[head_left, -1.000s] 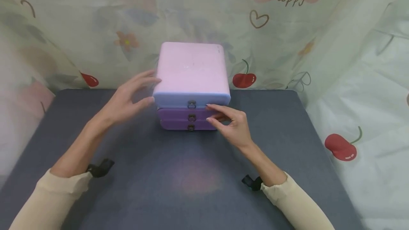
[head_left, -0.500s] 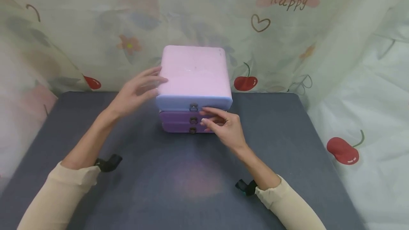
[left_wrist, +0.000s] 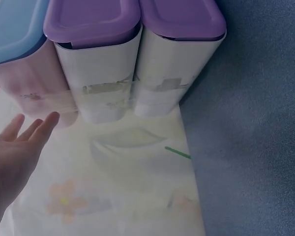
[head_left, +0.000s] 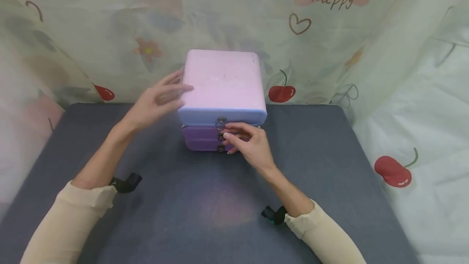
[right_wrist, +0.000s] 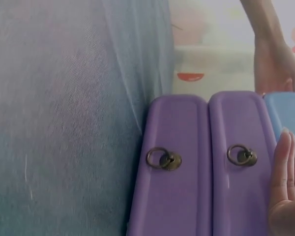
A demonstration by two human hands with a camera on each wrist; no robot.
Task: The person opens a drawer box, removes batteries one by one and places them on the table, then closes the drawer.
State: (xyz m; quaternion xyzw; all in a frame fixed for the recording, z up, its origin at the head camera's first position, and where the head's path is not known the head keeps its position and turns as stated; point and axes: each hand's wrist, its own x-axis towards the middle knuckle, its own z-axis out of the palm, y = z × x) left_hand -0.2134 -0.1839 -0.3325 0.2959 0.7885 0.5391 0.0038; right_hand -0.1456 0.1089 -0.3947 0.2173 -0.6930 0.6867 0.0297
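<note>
A small chest with three stacked drawers stands at the back of the table. Its top unit (head_left: pixel 223 78) is pink with a light blue drawer front (head_left: pixel 198 116); two purple drawer fronts (head_left: pixel 201 133) lie below. Each front carries a bronze ring pull (right_wrist: pixel 169 160). My left hand (head_left: pixel 150 103) is at the chest's upper left, fingers extended; one fingertip overlaps the pink top, and contact is unclear. My right hand (head_left: pixel 253 146) is at the front, its fingertips beside the blue drawer's ring pull (head_left: pixel 220 124), thumb and index finger apart. Whether they touch the ring is unclear.
A dark grey cloth (head_left: pixel 176 207) covers the table. Behind it hangs a patterned curtain (head_left: pixel 227 11) close to the chest's back. The lower two units have white sides (left_wrist: pixel 101 73), with clear tape (left_wrist: pixel 64 101) running across all three.
My right hand has moved left along the chest's front to the blue drawer's ring pull. The left hand has shifted slightly right, its fingertips now over the pink top's edge.
</note>
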